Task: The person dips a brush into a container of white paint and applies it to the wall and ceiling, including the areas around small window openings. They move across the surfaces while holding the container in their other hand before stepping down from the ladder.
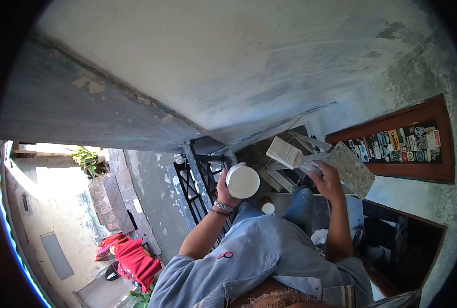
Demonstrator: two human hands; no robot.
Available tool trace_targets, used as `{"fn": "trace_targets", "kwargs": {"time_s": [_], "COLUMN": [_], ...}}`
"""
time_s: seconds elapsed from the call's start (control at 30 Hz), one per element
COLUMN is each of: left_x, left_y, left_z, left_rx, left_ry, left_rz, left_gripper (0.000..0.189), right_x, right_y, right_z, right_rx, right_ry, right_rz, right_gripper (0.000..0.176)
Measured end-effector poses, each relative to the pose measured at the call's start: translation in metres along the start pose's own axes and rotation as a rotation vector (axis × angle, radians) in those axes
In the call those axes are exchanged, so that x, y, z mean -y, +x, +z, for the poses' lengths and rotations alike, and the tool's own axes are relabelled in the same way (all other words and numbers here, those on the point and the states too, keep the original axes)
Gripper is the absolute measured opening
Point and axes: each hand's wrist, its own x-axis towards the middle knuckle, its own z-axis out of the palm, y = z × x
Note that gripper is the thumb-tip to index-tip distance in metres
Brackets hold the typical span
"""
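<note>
My left hand is wrapped round a round white tub. Its round top faces the camera and looks filled with white paint. A bracelet sits on that wrist. To the right, my right hand grips the handle of a wide paintbrush. The brush head points up and left, its bristles pale and coated, and it is apart from both the tub and the wall.
A patchy painted wall rises ahead. Below are a black metal frame, a wooden stepladder and a speckled board. A sticker-covered brown-framed panel is at right. Red cloth hangs lower left.
</note>
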Motion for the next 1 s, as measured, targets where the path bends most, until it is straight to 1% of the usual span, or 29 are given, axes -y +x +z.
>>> {"fn": "trace_targets", "kwargs": {"time_s": [0.07, 0.1, 0.2, 0.3, 0.4, 0.5, 0.6, 0.73, 0.83, 0.93, 1.0], "left_x": [0.010, -0.020, -0.015, -0.017, -0.018, -0.019, -0.016, -0.016, -0.016, -0.017, -0.018], "left_y": [0.019, -0.009, 0.007, 0.012, 0.015, 0.014, 0.012, 0.015, 0.017, 0.020, 0.019], "left_z": [0.017, 0.005, 0.008, 0.008, 0.003, 0.006, 0.009, 0.009, 0.010, 0.008, 0.010], "left_rx": [-0.044, -0.057, -0.030, 0.009, 0.026, 0.022, 0.008, 0.017, 0.025, 0.037, 0.037], "left_ry": [-0.007, 0.076, -0.002, -0.072, -0.070, -0.016, 0.038, 0.085, 0.086, 0.089, 0.071], "left_rz": [0.003, 0.030, 0.019, 0.005, -0.001, 0.013, 0.033, 0.024, 0.015, 0.018, 0.014], "left_gripper": [0.067, 0.067, 0.066, 0.063, 0.062, 0.062, 0.062, 0.062, 0.062, 0.062, 0.062], "right_x": [0.031, 0.065, 0.111, 0.135, 0.141, 0.150, 0.150, 0.144, 0.149, 0.151, 0.151], "right_y": [0.002, -0.006, 0.001, 0.013, 0.026, 0.033, 0.033, 0.033, 0.034, 0.032, 0.029], "right_z": [-0.041, -0.017, -0.037, -0.033, -0.019, 0.001, 0.025, 0.047, 0.047, 0.033, 0.020], "right_rx": [0.011, 0.045, 0.138, 0.217, 0.283, 0.352, 0.330, 0.348, 0.353, 0.351, 0.320], "right_ry": [-0.195, -0.168, -0.319, -0.406, -0.466, -0.590, -0.671, -0.686, -0.691, -0.705, -0.636], "right_rz": [-0.206, -0.243, -0.336, -0.390, -0.404, -0.342, -0.386, -0.448, -0.402, -0.344, -0.322], "right_gripper": [0.032, 0.031, 0.031, 0.030, 0.025, 0.024, 0.017, 0.009, 0.009, 0.014, 0.018]}}
